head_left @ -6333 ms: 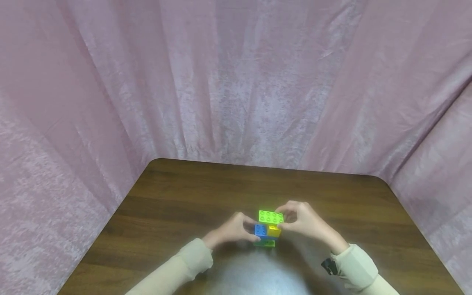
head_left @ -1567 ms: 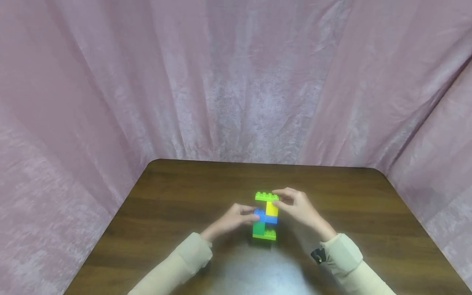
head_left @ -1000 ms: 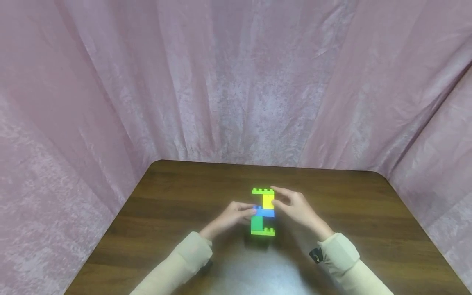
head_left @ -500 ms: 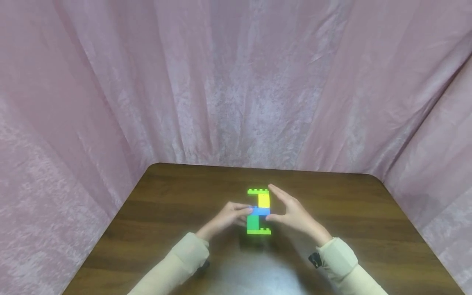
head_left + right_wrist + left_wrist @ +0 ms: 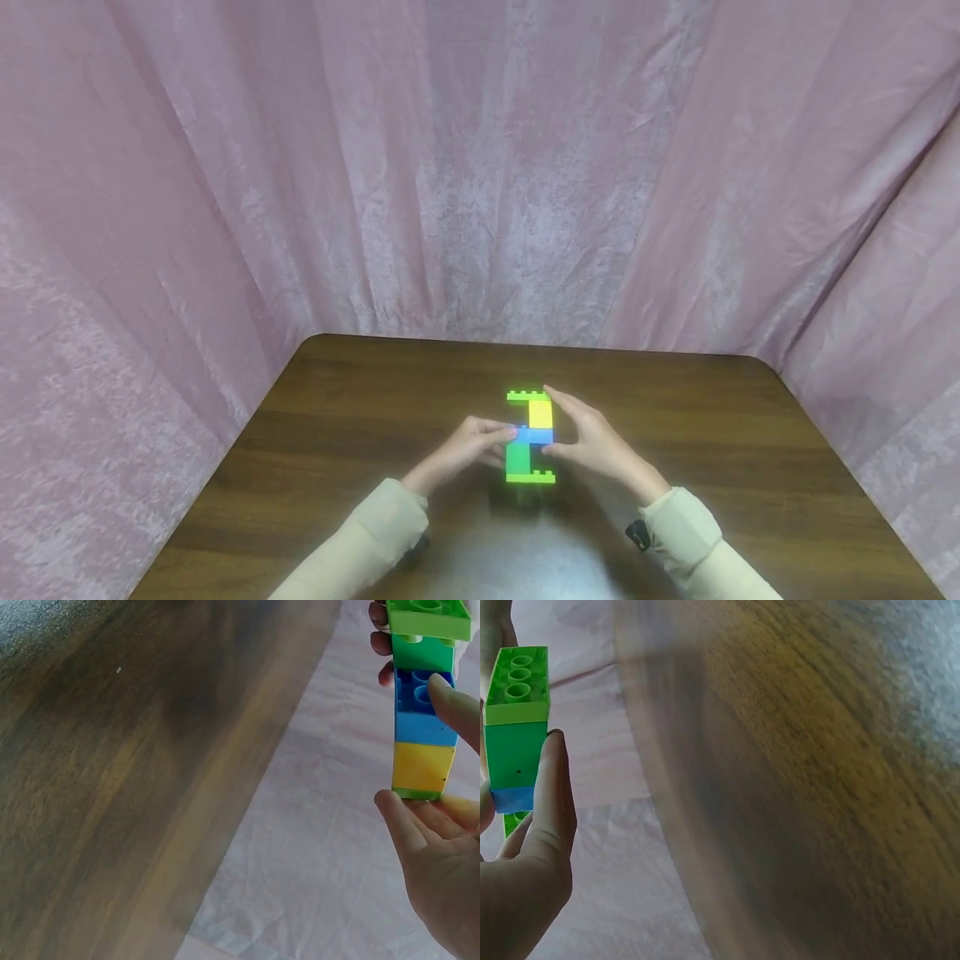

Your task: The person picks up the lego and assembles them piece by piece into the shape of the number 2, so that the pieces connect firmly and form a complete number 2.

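A zigzag stack of toy building bricks is held upright above the table, its side facing me in the head view. From bottom to top it has a lime brick (image 5: pixel 530 478), a green brick (image 5: pixel 517 459), a blue brick (image 5: pixel 541 436), a yellow brick (image 5: pixel 540 414) and a thin lime brick (image 5: pixel 527 397). My left hand (image 5: pixel 468 446) pinches the blue and green part from the left. On the other side, my right hand (image 5: pixel 600 443) spans the upper part: in the right wrist view its thumb (image 5: pixel 454 705) presses the blue brick's hollow underside, fingertips at the top lime brick.
The brown wooden table (image 5: pixel 360 400) lies beneath the hands, with a glare patch near its front. Pink velvet curtains (image 5: pixel 480 167) hang behind and along both sides. A dark object (image 5: pixel 638 535) sits at the right cuff.
The stack has tilted from a top view to a side view. My right hand's grip widened, its thumb sliding down from the yellow brick to beneath the blue one. My left hand kept its hold.
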A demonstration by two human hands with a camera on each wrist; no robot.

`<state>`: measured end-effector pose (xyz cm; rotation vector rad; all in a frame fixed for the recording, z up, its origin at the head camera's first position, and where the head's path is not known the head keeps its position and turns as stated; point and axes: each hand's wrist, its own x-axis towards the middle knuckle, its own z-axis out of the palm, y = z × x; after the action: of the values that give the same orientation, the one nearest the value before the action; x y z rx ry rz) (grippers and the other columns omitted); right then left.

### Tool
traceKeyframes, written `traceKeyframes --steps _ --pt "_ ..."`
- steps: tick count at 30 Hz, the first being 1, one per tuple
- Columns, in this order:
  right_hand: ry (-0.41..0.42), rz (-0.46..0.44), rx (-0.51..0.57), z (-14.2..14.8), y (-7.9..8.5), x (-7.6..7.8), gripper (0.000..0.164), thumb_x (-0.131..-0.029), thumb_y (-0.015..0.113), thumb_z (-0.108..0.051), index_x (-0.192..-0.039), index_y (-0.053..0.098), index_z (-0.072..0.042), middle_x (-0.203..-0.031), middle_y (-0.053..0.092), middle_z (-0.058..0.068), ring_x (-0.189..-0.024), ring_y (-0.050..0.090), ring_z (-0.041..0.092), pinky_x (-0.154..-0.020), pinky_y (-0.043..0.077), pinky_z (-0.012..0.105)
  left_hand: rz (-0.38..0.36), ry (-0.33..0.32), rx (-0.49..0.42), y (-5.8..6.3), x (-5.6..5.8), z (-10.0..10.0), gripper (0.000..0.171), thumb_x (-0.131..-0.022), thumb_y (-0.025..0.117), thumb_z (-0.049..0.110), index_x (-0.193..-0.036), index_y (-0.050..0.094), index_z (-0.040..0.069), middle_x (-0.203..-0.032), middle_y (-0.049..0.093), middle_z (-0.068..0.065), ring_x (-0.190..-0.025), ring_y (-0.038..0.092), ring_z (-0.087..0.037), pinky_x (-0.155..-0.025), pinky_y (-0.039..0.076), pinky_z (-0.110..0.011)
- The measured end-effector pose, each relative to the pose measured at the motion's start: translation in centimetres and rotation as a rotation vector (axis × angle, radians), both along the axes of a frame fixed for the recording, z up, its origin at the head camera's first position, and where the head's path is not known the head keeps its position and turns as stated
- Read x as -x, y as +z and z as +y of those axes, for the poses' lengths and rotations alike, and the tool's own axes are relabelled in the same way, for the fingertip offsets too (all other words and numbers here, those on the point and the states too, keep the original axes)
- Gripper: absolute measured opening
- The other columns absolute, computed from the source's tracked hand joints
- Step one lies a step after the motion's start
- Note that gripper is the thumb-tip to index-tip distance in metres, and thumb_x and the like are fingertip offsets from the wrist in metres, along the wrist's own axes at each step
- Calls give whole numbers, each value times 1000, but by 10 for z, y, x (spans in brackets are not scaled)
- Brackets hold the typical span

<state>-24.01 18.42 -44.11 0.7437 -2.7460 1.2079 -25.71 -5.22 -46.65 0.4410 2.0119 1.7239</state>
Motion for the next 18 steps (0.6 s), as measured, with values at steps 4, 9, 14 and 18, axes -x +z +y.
traceKeyframes --steps 4,9,14,18 --pt "-2 33 28 -1 -4 0 81 -78 81 -13 -147 40 -6 -150 45 19 -133 48 41 -106 44 56 -7 13 9 -2 -1 -1 44 -96 61 28 -123 62 -8 -97 72 -21 -80 72 -19 -80 61 -40" --pt "-5 67 45 -2 -8 0 79 -77 81 -11 -145 43 -5 -147 48 19 -128 54 39 -101 49 53 -23 18 -6 -2 -3 -3 46 -95 62 29 -123 62 -7 -100 73 -21 -82 72 -20 -82 61 -43" --pt "-8 91 52 -2 -7 1 80 -76 82 -10 -145 43 -4 -146 49 20 -118 61 37 -95 55 46 -20 25 -17 2 -4 -3 50 -96 61 30 -130 56 -6 -103 72 -23 -84 73 -23 -83 61 -43" --pt "-6 76 52 -2 -7 1 80 -76 81 -11 -145 42 -4 -146 49 20 -115 63 36 -92 57 41 6 15 -7 3 -5 -2 54 -95 62 30 -137 51 -3 -112 69 -25 -89 73 -26 -85 60 -45"
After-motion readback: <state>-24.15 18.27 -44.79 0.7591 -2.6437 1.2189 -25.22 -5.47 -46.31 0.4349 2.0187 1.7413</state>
